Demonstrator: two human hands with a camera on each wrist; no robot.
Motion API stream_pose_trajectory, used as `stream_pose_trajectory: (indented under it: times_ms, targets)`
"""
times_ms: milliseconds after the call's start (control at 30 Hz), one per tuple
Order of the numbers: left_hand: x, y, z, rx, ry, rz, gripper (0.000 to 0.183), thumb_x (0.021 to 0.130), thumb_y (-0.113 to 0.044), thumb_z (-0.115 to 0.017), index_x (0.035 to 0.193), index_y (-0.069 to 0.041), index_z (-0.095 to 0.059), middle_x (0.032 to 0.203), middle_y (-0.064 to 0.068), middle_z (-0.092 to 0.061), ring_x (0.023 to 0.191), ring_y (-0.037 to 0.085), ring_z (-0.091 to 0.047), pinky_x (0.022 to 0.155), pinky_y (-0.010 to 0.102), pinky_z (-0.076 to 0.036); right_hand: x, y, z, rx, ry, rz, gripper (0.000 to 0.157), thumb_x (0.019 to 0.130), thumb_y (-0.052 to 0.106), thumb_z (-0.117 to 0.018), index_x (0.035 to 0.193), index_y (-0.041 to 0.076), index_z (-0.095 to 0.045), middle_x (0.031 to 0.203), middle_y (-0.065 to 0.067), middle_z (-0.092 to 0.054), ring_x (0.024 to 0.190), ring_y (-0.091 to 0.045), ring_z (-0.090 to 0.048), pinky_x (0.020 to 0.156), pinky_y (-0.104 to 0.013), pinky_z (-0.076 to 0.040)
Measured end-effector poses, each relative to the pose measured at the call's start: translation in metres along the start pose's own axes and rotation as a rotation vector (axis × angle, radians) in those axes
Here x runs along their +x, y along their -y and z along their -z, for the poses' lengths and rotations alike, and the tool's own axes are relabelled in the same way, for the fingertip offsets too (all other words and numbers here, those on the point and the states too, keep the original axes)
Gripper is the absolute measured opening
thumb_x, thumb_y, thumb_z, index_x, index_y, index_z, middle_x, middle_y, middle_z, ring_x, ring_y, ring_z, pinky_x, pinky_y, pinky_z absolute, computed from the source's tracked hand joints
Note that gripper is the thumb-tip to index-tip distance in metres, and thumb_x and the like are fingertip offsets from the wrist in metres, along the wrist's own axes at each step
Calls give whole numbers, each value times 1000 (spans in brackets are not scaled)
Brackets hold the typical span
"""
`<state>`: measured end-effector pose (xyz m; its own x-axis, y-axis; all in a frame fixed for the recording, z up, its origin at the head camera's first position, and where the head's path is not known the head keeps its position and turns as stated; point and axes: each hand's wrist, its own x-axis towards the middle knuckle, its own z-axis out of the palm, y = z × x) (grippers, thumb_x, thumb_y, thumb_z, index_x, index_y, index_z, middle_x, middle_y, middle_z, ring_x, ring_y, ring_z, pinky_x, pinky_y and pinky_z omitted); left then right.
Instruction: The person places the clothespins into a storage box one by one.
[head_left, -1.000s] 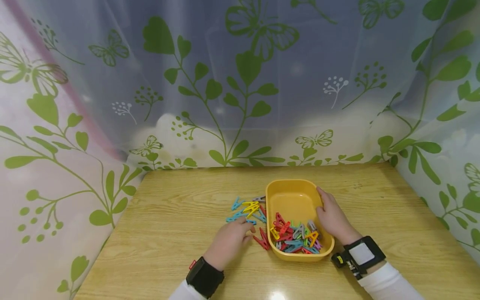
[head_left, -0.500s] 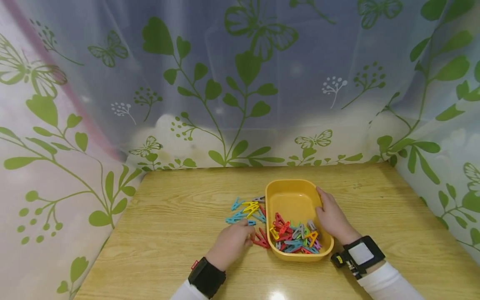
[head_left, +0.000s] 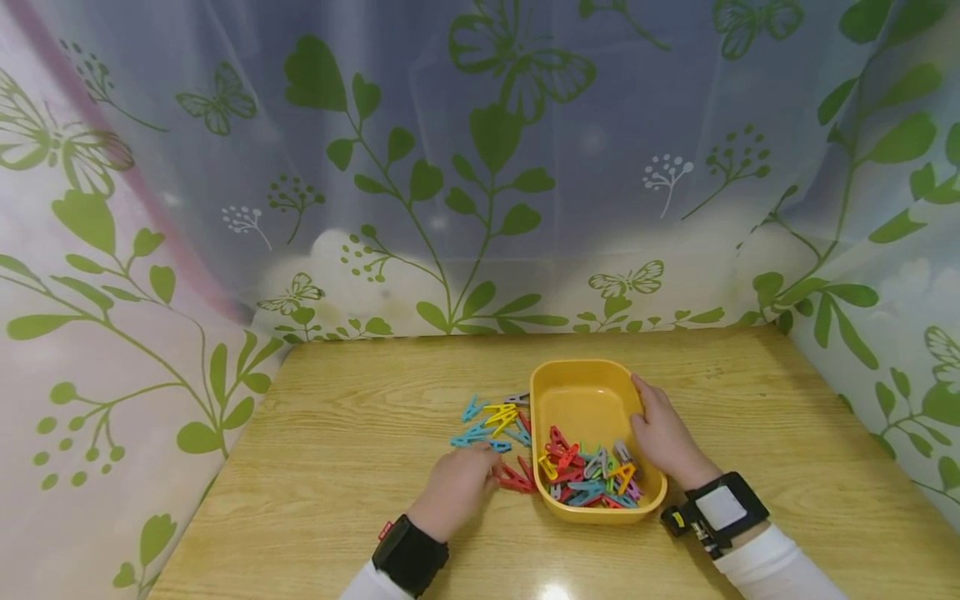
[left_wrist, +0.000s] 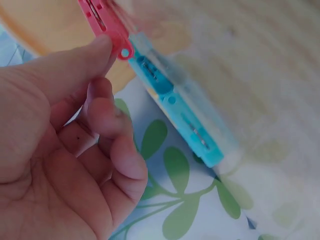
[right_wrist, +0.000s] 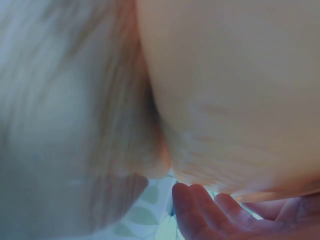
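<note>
My left hand [head_left: 453,483] pinches one end of a red clothespin [head_left: 516,481] beside the basin; in the left wrist view the thumb lies on the tip of that red clothespin [left_wrist: 102,20], the other fingers curled. A yellow plastic basin [head_left: 585,408] holds a heap of mixed-colour clothespins [head_left: 592,483] at its near end. My right hand [head_left: 667,437] grips the basin's right side, thumb over the rim. In the right wrist view, its fingers [right_wrist: 200,210] lie against the outer wall of the basin [right_wrist: 235,100].
Left of the basin lie loose blue clothespins [head_left: 472,433], yellow clothespins [head_left: 501,419] and a grey clothespin [head_left: 517,398] on the wooden table [head_left: 360,417]. A patterned curtain [head_left: 420,208] stands around the back and sides of the table.
The left hand has closed its fingertips on the red clothespin, which has turned and shifted slightly left. The right hand and the basin have stayed in place.
</note>
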<state>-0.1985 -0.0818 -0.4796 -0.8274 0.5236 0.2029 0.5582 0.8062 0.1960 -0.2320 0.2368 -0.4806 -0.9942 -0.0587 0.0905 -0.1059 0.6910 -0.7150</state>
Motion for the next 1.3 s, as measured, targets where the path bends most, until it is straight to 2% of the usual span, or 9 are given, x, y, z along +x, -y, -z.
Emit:
stream_pose_trajectory:
  times_ms: [100,300,367,467,733,967,1133,1300]
  targets:
    - [1,2,3,-6,-49,48,9,88,-8,-79,85,-13,-72,86,-4,-67,75,11,-64,63,24,-49,0,0,0,-4,0,1,60,103,1,-35,158,-14,-16,155,-42,-26,142,-58,-34,113,-66,-32]
    - [5,-1,11,-13,-222,159,13,87,-6,-81,84,-10,-69,81,-1,-65,73,16,-66,60,28,-50,0,-1,0,-4,1,-1,60,104,2,-35,158,-14,-16,155,-42,-25,142,-58,-34,114,-66,-32]
    - [8,-4,13,-24,-251,181,12,88,-10,-81,86,-10,-69,82,0,-65,72,16,-65,61,29,-50,0,-1,0,-3,1,-3,60,104,2,-35,158,-14,-15,156,-42,-25,142,-58,-33,114,-66,-31]
    - [11,-11,15,-22,-275,177,12,89,-12,-81,88,-10,-70,85,1,-64,72,15,-64,62,28,-50,0,0,0,1,2,-10,60,103,1,-35,158,-14,-15,156,-41,-25,143,-58,-33,114,-66,-31]
    - [16,-39,21,-63,-253,105,8,92,-13,-79,92,-10,-72,87,-1,-63,72,12,-61,61,22,-47,-1,2,1,9,6,-14,60,104,2,-36,158,-13,-15,156,-41,-25,143,-57,-33,114,-66,-31]
    - [21,-63,22,-32,-197,29,6,93,-14,-78,92,-13,-72,89,-2,-65,75,10,-61,63,20,-47,-2,3,1,12,6,-14,60,104,1,-37,158,-13,-15,156,-41,-25,142,-57,-35,113,-65,-32]
    - [21,-74,17,-4,-170,-2,7,92,-18,-79,90,-17,-73,88,-5,-65,76,8,-62,63,19,-48,-2,3,1,11,3,-9,60,104,1,-37,158,-13,-16,155,-41,-26,142,-57,-35,113,-65,-33]
    - [21,-78,11,-8,-171,-32,10,89,-18,-82,87,-18,-72,85,-6,-64,73,8,-62,61,19,-47,0,0,1,8,0,4,60,103,0,-37,158,-14,-17,155,-42,-26,142,-57,-34,113,-65,-33]
